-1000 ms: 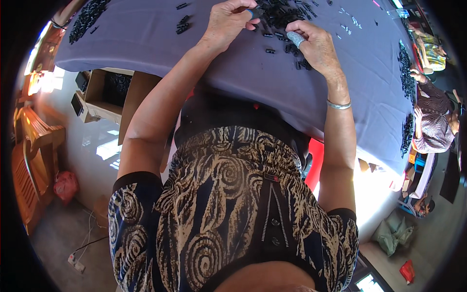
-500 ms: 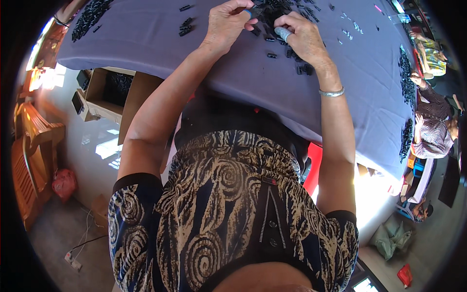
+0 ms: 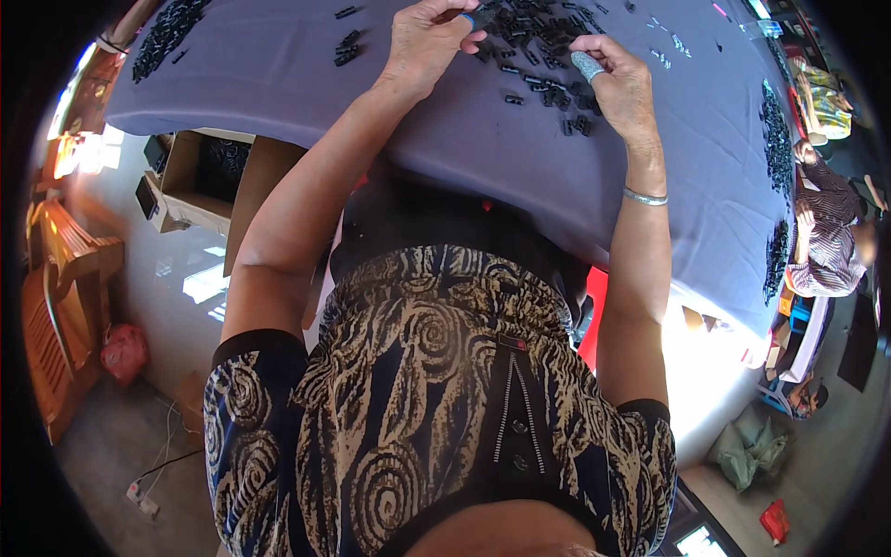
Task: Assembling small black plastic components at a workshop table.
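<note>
A heap of small black plastic parts (image 3: 534, 32) lies on the grey-purple cloth of the table (image 3: 501, 158), at the top of the view. To its left, my left hand (image 3: 422, 46) is closed in a pinch on a small black part, with a bit of blue at the fingertips. My right hand (image 3: 626, 93) is curled at the heap's right side, thumb and forefinger close together; what they hold, if anything, is too small to make out. A grey cover sits on one of its digits and a silver bangle on the wrist.
More black parts (image 3: 167, 37) are piled at the far left, and a few (image 3: 347, 48) lie left of my left hand. Small clear pieces (image 3: 680, 45) lie to the right. Co-workers (image 3: 831, 237) sit along the right edge. An open cardboard box (image 3: 186, 176) stands below the table's left side.
My right hand has drawn back to the right from the heap, uncovering more black parts. My left hand has shifted slightly left, still pinching.
</note>
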The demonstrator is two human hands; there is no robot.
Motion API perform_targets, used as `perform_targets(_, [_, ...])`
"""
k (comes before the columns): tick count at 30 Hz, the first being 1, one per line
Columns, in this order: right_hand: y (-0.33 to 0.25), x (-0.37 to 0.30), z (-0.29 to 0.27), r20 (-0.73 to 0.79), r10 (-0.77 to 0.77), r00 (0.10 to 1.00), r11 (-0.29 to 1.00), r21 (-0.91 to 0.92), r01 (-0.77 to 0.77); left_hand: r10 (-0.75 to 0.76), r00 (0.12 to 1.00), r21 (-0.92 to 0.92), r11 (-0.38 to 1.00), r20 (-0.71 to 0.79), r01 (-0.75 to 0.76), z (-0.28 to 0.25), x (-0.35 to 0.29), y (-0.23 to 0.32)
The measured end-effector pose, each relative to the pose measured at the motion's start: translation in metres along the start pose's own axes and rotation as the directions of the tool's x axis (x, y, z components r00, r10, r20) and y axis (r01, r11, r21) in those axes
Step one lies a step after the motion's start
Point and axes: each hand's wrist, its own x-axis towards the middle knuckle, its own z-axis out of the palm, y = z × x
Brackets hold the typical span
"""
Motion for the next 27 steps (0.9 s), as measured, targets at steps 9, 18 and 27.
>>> perform_targets(9, [-0.003, 0.000, 0.003, -0.029, -0.020, 0.999, 1.000, -0.001, 0.020, -0.028, 0.999, 0.033, 0.999, -0.029, 0.029, 0.000, -0.002, 0.002])
perform_targets(18, [0.008, 0.003, 0.006, -0.058, 0.001, 0.998, 1.000, -0.008, -0.001, -0.035, 0.999, -0.005, 0.999, -0.029, 0.034, 0.001, -0.001, 0.002])
perform_targets(27, [-0.018, 0.004, 0.015, -0.009, -0.038, 0.999, 0.997, -0.069, 0.037, 0.020, 1.000, 0.023, 1.000, -0.008, -0.019, 0.002, -0.001, -0.003])
